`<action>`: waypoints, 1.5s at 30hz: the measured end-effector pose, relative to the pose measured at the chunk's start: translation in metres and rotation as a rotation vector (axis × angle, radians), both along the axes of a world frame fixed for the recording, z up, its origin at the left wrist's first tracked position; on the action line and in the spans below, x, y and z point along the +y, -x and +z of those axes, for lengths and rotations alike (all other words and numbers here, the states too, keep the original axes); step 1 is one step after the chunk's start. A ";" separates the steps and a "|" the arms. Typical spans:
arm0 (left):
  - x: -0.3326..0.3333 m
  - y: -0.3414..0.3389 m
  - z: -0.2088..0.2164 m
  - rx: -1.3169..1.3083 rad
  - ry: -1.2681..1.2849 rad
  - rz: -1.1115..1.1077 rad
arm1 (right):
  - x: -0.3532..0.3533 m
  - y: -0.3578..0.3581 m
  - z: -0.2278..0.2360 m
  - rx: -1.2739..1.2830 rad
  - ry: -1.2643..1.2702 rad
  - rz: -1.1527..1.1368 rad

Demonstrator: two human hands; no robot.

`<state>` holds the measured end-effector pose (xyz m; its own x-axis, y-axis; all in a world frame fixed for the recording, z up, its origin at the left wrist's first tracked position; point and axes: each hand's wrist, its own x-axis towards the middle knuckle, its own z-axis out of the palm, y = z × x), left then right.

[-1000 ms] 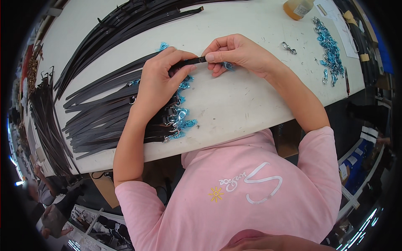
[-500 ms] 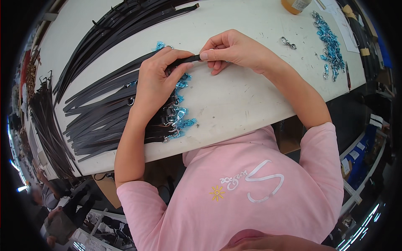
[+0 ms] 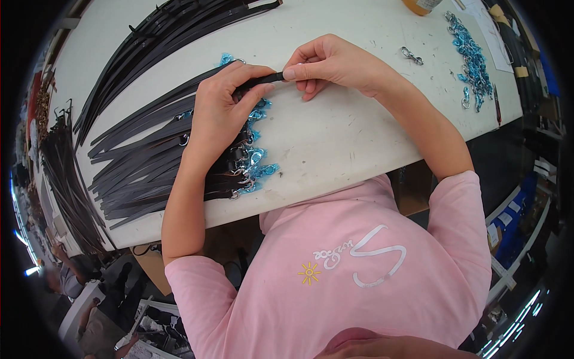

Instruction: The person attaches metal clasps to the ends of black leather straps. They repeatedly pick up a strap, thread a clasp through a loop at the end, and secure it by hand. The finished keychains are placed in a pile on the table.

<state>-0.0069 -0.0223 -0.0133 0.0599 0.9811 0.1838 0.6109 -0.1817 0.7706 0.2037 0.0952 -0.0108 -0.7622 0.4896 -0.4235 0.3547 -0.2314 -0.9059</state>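
Observation:
Between my two hands runs the end of a black strap (image 3: pixel 263 80). My left hand (image 3: pixel 224 99) is closed around it, thumb and fingers pinching it a little behind the tip. At the tip itself, the thumb and forefinger of my right hand (image 3: pixel 326 63) are pressed together on the strap; the other fingers curl below. Beneath my left hand and forearm lies a row of dark flat straps (image 3: pixel 140 173). Metal hooks (image 3: pixel 256 160) wrapped in blue film sit at their right ends. My left hand hides part of this row.
A pile of blue-wrapped metal hooks (image 3: pixel 472 57) lies at the right, with one bare metal snap hook (image 3: pixel 412 55) left of it. A thin pointed tool (image 3: pixel 497 105) rests by the right edge. More straps (image 3: pixel 140 54) lie far left. A jar (image 3: pixel 421 5) stands at the back.
Both hands keep their hold on the strap, with hardly any shift. The whole view has moved slightly. At the lower left, a person in the background has changed position.

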 end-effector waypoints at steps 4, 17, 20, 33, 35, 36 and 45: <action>0.000 -0.001 0.000 -0.009 0.004 0.004 | 0.002 -0.001 -0.001 0.004 0.020 0.003; -0.001 -0.001 0.000 -0.027 0.011 0.013 | 0.001 0.001 -0.001 -0.012 0.009 -0.003; -0.001 -0.001 0.000 -0.024 0.005 0.010 | 0.000 0.001 -0.003 0.001 -0.002 0.003; 0.000 -0.014 -0.001 -0.023 -0.083 0.024 | -0.014 0.008 -0.001 0.035 -0.094 -0.051; 0.001 -0.014 0.001 -0.013 -0.055 0.018 | -0.015 0.008 -0.003 0.052 -0.086 -0.059; 0.000 -0.015 0.006 0.019 -0.022 0.027 | -0.015 0.007 -0.002 0.051 -0.073 -0.056; -0.004 -0.016 0.009 0.004 -0.161 0.053 | -0.009 -0.012 0.017 0.145 0.106 -0.017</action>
<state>0.0087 -0.0259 -0.0046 0.0100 0.9407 0.3392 0.6263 -0.2703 0.7312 0.2160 0.0862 0.0058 -0.8110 0.4612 -0.3599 0.2173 -0.3336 -0.9173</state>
